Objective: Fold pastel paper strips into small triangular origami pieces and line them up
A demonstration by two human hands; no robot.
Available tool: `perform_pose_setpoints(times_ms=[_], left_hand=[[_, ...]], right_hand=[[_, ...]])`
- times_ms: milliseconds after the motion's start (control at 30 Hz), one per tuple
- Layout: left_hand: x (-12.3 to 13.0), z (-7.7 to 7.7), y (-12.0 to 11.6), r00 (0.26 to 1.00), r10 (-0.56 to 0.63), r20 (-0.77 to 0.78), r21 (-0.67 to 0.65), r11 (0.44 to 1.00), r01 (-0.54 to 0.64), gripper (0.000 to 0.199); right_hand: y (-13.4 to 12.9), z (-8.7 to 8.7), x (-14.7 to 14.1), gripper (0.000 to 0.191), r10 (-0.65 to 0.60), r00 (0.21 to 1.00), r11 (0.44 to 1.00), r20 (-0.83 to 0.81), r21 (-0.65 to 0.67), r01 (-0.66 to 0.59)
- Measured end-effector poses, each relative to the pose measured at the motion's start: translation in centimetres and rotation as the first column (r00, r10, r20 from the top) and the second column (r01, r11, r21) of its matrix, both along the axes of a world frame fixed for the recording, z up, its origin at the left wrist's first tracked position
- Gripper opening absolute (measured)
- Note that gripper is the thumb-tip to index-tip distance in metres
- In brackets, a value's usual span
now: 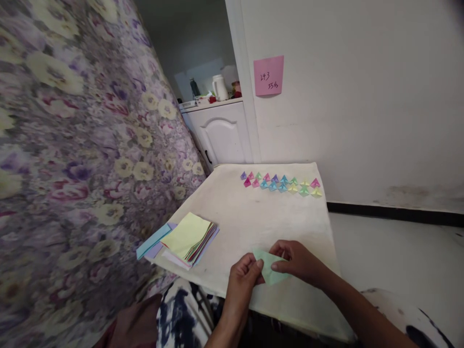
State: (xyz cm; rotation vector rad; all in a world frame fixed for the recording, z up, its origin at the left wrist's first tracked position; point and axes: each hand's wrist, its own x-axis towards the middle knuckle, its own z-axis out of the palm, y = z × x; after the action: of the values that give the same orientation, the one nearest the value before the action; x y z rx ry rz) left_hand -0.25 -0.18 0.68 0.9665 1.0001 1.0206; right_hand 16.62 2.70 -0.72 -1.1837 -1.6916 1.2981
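At the near edge of the worktop, holding pale green paper pinched at one side by thumb and fingers of left hand, at the other by right hand; apparently mid-fold. Judging by small folded papers in rows toward the far edge, calls for steadying with the left while aligning edges and creasing with the right.
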Motion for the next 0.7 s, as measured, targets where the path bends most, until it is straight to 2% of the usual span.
perform_pose_setpoints(times_ms=[233,433,700], left_hand=[[0.1,0.2,0.0,1.000,-0.010,0.006,-0.030,1.000,0.011,0.019],[0.0,0.5,0.0,0.988,0.130,-0.084,0.003,0.992,-0.130,0.020],[-1.3,0.3,0.5,0.995,0.083,-0.064,-0.058,0.995,-0.086,0.026]], right_hand=[[0.0,0.2,0.3,0.010,0.003,0.999,1.000,0.036,-0.013,-0.003],[-0.1,0.3,0.3,0.007,0.066,0.997,0.995,0.027,-0.075,-0.064],[0.1,0.2,0.5,0.013,0.117,0.990,0.977,-0.074,-0.173,-0.128]])
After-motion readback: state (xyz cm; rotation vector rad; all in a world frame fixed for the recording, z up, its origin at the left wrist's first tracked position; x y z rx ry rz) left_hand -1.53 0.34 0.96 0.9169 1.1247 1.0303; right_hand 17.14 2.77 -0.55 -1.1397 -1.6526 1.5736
